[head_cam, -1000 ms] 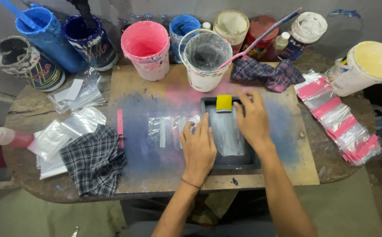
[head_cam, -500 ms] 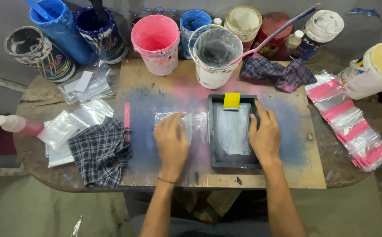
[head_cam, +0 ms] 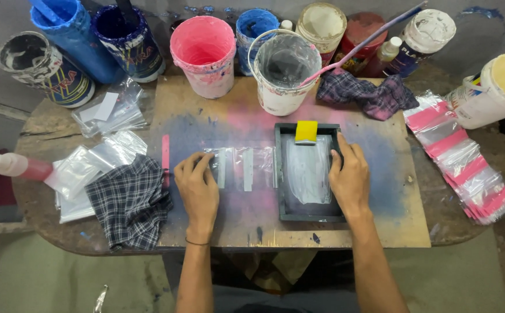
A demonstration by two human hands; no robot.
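Clear plastic pouches on a paint-stained board, both hands flat at work.

Thin film like this looks light, limp and slippery, best slid or lifted by an edge; the left hand (head_cam: 197, 188) lies fingers spread on the clear pouch (head_cam: 238, 168) at the board's middle, while the right hand (head_cam: 350, 179) rests with fingers together, gripping nothing, on the right rim of the small dark printing frame (head_cam: 307, 173), stiff and easy to hold by its sides. Left lies a checked rag (head_cam: 129, 200). The wooden board (head_cam: 380, 226) covers a worn counter (head_cam: 44, 203); far along it stand a pink bucket (head_cam: 203, 55) and a white pail (head_cam: 284, 72).
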